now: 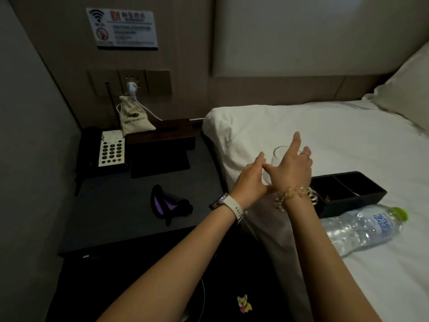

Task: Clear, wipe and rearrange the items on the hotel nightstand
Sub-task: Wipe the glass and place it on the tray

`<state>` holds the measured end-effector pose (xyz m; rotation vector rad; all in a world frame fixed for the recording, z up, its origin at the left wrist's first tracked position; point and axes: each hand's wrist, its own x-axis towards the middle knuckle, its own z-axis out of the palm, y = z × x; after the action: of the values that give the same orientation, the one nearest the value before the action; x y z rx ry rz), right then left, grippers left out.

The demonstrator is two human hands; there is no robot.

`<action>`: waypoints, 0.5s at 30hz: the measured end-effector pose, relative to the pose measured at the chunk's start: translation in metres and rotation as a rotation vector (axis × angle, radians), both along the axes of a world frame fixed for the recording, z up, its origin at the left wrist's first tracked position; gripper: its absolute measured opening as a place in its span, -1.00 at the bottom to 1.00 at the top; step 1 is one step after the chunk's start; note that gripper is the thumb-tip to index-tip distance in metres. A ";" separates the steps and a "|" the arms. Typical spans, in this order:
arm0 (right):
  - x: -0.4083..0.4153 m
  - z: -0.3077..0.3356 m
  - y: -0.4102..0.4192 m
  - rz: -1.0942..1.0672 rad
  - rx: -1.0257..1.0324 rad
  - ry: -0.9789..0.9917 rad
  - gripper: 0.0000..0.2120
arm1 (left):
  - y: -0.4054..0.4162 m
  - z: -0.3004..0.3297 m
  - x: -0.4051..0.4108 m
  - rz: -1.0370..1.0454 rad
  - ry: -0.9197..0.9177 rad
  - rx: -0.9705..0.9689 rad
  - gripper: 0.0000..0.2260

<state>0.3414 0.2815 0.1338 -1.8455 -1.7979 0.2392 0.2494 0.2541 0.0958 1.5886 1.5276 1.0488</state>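
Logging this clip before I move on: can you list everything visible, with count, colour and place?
Nightstand: one, dark, left of bed.
Phone: one, black with white keypad, nightstand's back left.
Pouch: one, beige, behind the phone.
Eye mask: one, black and purple, nightstand front.
Plug: one, white, in wall socket.
Sign: one, white, on wall.
Glass: one, clear, on bed behind the hands.
Tray: one, black, on bed.
Bottle: one, clear with green cap, lying on bed.
Pillow: one, white, far right.
Left hand: open, watch at wrist.
Right hand: open, bracelet at wrist.
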 end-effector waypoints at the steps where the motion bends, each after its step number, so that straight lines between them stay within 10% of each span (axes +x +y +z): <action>1: -0.001 -0.001 0.002 -0.008 -0.009 -0.014 -0.04 | 0.002 -0.001 0.003 0.001 0.022 0.002 -0.23; 15: -0.055 0.006 -0.021 0.373 0.169 0.310 0.06 | -0.022 -0.002 -0.067 0.257 -0.028 0.204 -0.40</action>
<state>0.2867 0.2608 0.1400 -1.2700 -1.8616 0.4685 0.1822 0.2326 0.0934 1.5295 1.6818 1.4015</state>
